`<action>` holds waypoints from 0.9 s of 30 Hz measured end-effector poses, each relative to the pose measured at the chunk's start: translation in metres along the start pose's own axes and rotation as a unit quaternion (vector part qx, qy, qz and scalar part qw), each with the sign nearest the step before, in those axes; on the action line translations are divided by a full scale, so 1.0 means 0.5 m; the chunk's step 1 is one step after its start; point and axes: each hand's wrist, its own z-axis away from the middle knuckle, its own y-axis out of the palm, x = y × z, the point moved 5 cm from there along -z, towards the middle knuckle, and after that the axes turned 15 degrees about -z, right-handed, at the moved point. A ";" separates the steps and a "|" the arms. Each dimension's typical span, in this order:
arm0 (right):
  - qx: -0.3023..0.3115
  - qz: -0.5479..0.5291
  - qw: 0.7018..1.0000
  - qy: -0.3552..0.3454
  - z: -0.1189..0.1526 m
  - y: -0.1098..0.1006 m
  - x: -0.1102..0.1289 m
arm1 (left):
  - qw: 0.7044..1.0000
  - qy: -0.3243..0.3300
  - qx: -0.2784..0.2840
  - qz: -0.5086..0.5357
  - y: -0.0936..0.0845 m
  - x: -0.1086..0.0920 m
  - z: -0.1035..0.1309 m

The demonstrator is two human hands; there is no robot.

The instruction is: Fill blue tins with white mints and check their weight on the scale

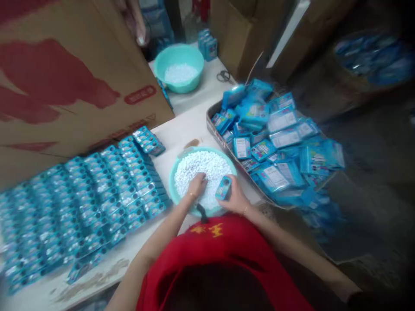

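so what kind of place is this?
Probably a small hand-packing workshop. Neat rows of small blue packaged boxes cover the white table, a tray heaped with loose blue packets sits alongside, and the left hand digs in a teal plastic bowl of white pellets beside large cardboard cartons.

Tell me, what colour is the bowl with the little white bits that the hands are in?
The bowl is pale turquoise green, seen in the head view.

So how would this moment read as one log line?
left hand: in white pellets | right hand: holds blue box | over teal bowl
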 end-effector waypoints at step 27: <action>-0.069 0.079 0.991 -0.085 -0.045 0.042 0.005 | 0.932 0.054 0.036 -0.358 -0.316 -0.136 0.137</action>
